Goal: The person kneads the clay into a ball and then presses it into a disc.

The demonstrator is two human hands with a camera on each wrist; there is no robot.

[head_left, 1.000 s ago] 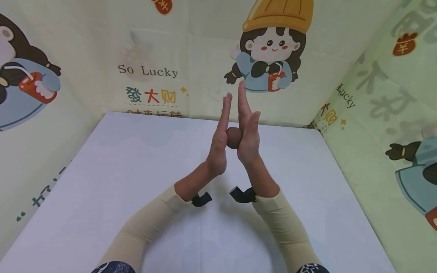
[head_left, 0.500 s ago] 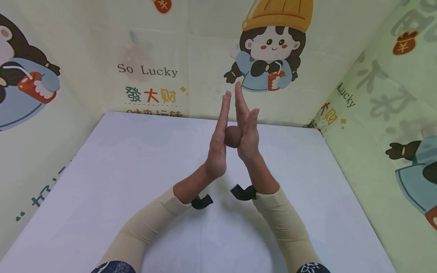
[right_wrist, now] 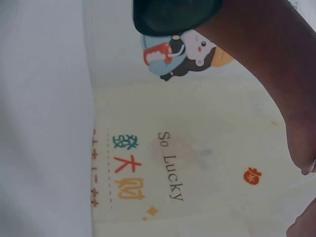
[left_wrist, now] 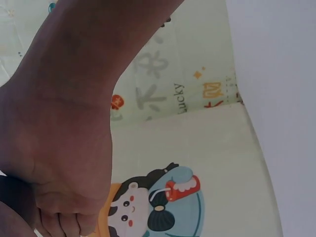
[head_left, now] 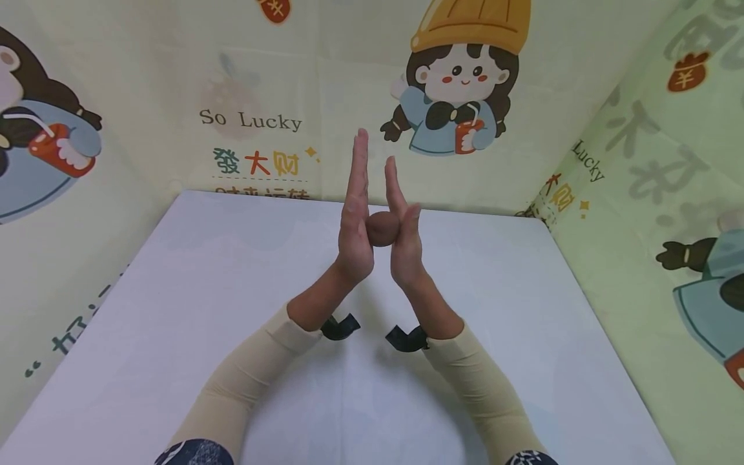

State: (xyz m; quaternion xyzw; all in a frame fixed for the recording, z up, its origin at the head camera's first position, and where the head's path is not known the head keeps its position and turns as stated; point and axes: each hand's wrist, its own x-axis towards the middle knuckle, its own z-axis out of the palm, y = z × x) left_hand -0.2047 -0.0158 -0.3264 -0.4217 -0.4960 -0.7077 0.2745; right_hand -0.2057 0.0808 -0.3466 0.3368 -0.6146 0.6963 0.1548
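A: Who is pictured, and with what?

B: A person's left hand (head_left: 354, 239) and right hand (head_left: 408, 248), two in all, press one brown ball (head_left: 383, 229) between their facing palms.

A: Are the fingers bent round it?

B: On neither hand. The fingers of both are straight and pointed away from the person, the palms set narrowly apart with the ball filling the gap between them.

A: Where exactly is the ball?

B: Raised above one white bench (head_left: 494, 271), touching both palms, toward the bench's far side as seen from the head view.

A: And on the arms?

B: Two beige sleeves (head_left: 250, 374), one to each arm, and two dark curved pieces (head_left: 340, 328), one at each wrist. Two dark patterned cuffs (head_left: 197, 453) show at the lower edge.

A: What stands behind?

B: Pale printed walls (head_left: 343, 97). The head view counts three cartoon figures (head_left: 465, 72), the middle one in a yellow hat, the outer two cut by the edges, plus two red pouches (head_left: 688, 72).
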